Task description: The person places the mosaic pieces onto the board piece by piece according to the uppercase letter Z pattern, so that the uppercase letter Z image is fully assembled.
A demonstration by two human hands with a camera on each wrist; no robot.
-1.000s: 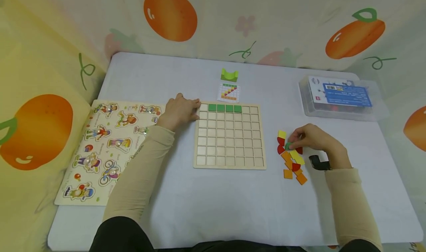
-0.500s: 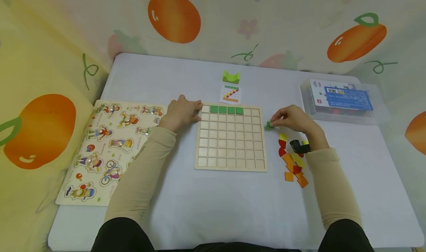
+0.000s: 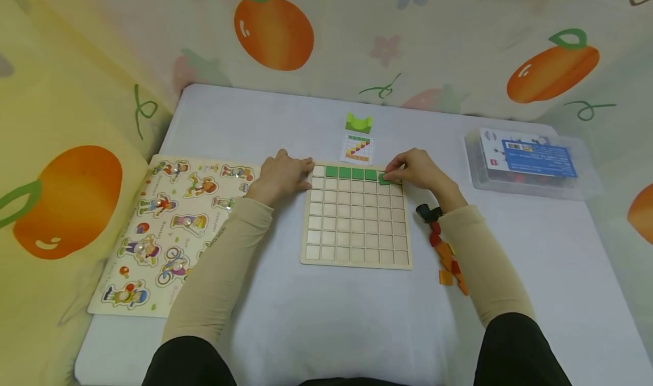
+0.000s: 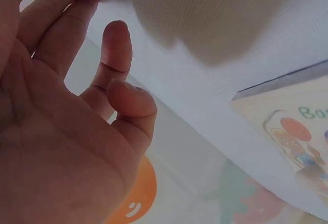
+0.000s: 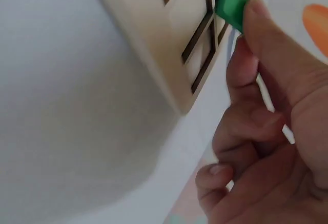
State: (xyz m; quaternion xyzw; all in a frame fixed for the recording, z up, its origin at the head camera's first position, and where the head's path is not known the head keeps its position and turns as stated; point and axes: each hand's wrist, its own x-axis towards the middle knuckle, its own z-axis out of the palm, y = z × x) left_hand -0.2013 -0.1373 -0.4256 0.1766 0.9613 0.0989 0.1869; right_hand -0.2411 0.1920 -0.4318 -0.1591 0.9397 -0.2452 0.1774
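1. Right hand point(image 3: 415, 170): narrow pinch, thumb against finger, on the green tile point(image 3: 384, 179).
2. Tile: over the far, right-hand part of the board point(image 3: 358, 221), about the sixth column, just beside the end of the green row point(image 3: 351, 173). Seating not established; I cannot tell whether it touches the board.
3. Tile direction: sides look near equal, so I note no long axis. Its edges run roughly along the grid lines, with a slight turn; its near edge faces the person and sits a little nearer than those of the row.
4. Green row: four tiles, second to fifth columns, long axis left to right.
5. Left hand point(image 3: 285, 177): fingers extended to the board's left edge near its far corner.
6. Card point(image 3: 358, 149): just beyond the board, printed green band at the far side, orange band toward the person, red-yellow diagonal rising to the right. Green block point(image 3: 359, 123) behind it.
7. Loose tiles point(image 3: 446, 278): red, orange and yellow, right of the board, partly under the right forearm. Only the head view shows these and the box point(image 3: 525, 162) on the bench point(image 3: 357, 323).
8. Left wrist view only: palm side, two fingertips at the board's edge, other fingers loosely bent; also the thickness of the puzzle point(image 3: 148, 255).
9. Right wrist view only: thumb on the tile's face, lower fingers curled, dark grooves between cells.
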